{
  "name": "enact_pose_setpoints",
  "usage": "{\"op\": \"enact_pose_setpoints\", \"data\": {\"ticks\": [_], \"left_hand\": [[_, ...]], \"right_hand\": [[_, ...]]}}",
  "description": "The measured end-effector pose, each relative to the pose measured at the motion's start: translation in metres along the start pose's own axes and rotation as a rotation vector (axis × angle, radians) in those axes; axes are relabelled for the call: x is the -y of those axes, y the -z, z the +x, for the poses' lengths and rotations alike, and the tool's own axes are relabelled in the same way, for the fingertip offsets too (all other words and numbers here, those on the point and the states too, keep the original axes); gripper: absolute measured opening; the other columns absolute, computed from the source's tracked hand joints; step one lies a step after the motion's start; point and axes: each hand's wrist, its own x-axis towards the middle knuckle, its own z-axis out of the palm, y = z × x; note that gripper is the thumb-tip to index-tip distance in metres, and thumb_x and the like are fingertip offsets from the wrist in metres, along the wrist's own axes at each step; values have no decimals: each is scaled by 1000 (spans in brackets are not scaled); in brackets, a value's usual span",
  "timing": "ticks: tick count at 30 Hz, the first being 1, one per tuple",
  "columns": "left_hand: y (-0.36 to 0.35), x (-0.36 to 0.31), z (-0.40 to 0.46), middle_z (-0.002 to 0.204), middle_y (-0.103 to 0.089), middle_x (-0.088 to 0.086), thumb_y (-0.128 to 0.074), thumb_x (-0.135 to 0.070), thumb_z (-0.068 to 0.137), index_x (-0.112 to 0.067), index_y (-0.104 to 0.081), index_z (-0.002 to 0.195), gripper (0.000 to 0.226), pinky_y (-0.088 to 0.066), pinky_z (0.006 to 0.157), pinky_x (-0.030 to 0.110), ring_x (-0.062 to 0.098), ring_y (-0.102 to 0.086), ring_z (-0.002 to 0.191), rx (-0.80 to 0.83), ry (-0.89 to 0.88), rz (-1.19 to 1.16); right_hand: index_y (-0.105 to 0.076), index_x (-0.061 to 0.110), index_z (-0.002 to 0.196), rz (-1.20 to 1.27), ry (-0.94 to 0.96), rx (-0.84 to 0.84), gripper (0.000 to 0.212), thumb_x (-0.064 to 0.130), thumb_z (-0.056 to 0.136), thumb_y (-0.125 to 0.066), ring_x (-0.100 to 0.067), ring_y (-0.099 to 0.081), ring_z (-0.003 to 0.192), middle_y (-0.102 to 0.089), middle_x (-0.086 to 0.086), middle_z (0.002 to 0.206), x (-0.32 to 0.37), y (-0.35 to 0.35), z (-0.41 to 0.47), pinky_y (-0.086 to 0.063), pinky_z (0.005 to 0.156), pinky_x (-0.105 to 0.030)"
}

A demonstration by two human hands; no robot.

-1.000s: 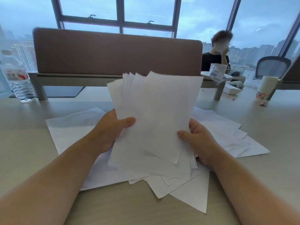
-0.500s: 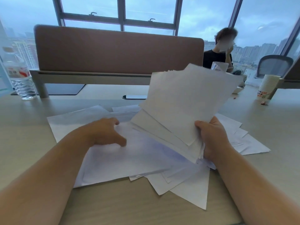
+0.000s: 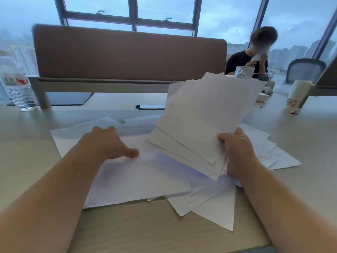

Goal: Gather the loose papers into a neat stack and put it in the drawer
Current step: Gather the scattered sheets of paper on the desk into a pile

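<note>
Fingers [image 3: 109,129] of left hand [image 3: 107,143] spread flat on loose papers [image 3: 136,178] directly beneath — nearer than right hand [image 3: 235,152], pinching the fanned stack [image 3: 204,121].

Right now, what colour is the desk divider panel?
Dusty reddish-brown padded divider panel, clearest in the head view.
</note>
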Motion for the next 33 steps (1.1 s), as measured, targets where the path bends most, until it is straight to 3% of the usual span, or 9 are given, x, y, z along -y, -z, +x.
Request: {"op": "enact_pose_setpoints", "data": {"ticks": [3,6,10,14,15,20,24,27,33], "left_hand": [[2,-5,-3,149,-45,19,-84,-79,58,-15,-36,154,125,-46,104,44,37,-52,132,22,-25,-82],[2,-8,-6,141,-57,16,-93,-58,63,-10,-39,148,112,-48,91,39,35,-58,124,3,-77,-214],[4,-15,-7,130,-61,13,-90,-32,76,-12,-39,145,88,-51,86,39,32,-59,107,-132,-118,-453],[8,-15,-3,99,-72,7,-79,-22,86,-9,-66,104,25,-56,76,40,29,-69,85,-224,-93,-755],[8,-13,-2,93,-74,8,-76,-23,89,-8,-70,97,19,-57,73,38,28,-70,81,-240,-93,-780],[4,-8,1,87,-73,5,-72,-33,95,-7,-71,93,26,-48,59,27,22,-68,76,-258,-83,-947],[4,-9,2,88,-74,4,-74,-36,96,-8,-68,90,28,-53,62,30,24,-71,78,-266,-90,-1092],[6,-10,1,92,-76,3,-75,-38,95,-9,-69,97,30,-56,64,31,24,-73,81,-281,-111,-1205],[7,-17,-4,94,-80,-6,-65,-39,101,-23,-69,101,16,-61,61,29,18,-77,86,-151,-229,-1561]], "right_hand": [[-67,21,111,-11,-1,22,37,-8,93,-53,-28,-71,91,-76,-5,105,-3,-2,2,-58,72,-33],[-67,23,106,-71,2,45,34,-6,94,-55,-31,-70,95,-75,-6,106,-3,-3,1,-59,81,-39],[-67,25,105,-79,-4,58,34,-6,95,-54,-31,-70,96,-75,-5,106,-2,-2,-1,-60,86,-43],[-66,23,105,-46,-14,34,33,-6,95,-54,-33,-69,100,-74,-7,107,0,0,-1,-59,89,-44],[-66,22,105,-30,-20,31,32,-6,96,-53,-31,-69,97,-74,-6,105,1,0,-2,-59,86,-42],[-68,15,116,-20,-23,43,22,4,99,-61,-28,-72,97,-76,-9,108,3,-1,-4,-60,89,-43],[-68,16,98,-10,-35,66,4,13,99,-66,-20,-75,78,-78,-5,93,2,0,-4,-61,70,-33],[-64,19,89,-39,-18,88,11,17,100,-67,-18,-72,71,-75,-3,85,1,0,-6,-58,66,-31],[-69,18,107,-1,-54,230,11,17,104,-59,-15,-78,75,-81,3,88,2,-3,-10,-62,61,-29]]}}
